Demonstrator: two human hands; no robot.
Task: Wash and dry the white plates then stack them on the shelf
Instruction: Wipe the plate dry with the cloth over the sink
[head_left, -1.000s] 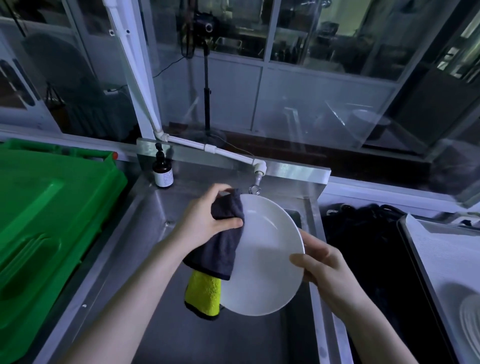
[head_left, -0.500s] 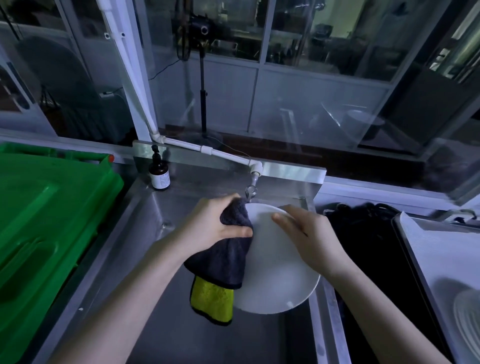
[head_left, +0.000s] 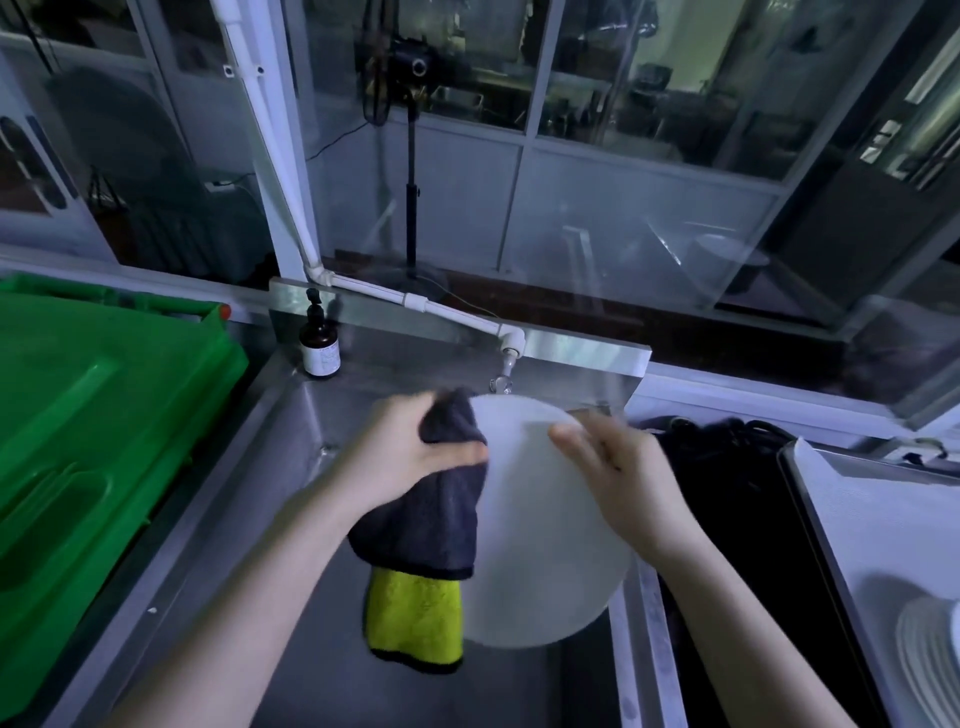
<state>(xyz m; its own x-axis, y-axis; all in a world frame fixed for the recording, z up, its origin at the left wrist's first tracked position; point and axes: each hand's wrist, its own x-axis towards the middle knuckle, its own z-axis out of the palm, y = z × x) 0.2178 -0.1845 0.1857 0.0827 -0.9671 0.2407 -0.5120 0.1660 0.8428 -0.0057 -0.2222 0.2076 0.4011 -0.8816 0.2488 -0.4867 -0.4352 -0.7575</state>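
Your left hand clenched on dark cloth, yellow underside hanging, cloth wrapped over left rim of white plate. Your right hand: fingers laid on plate's upper right, blurred; cannot tell whether it clasps. Plate tilted above steel sink, just below tap. At sink's back left corner, brown bottle; green crate left; stacked plates far right.

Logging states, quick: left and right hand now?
Left hand: grips dark cloth at the white plate rim.
Right hand: on plate, blurred; grip unclear.
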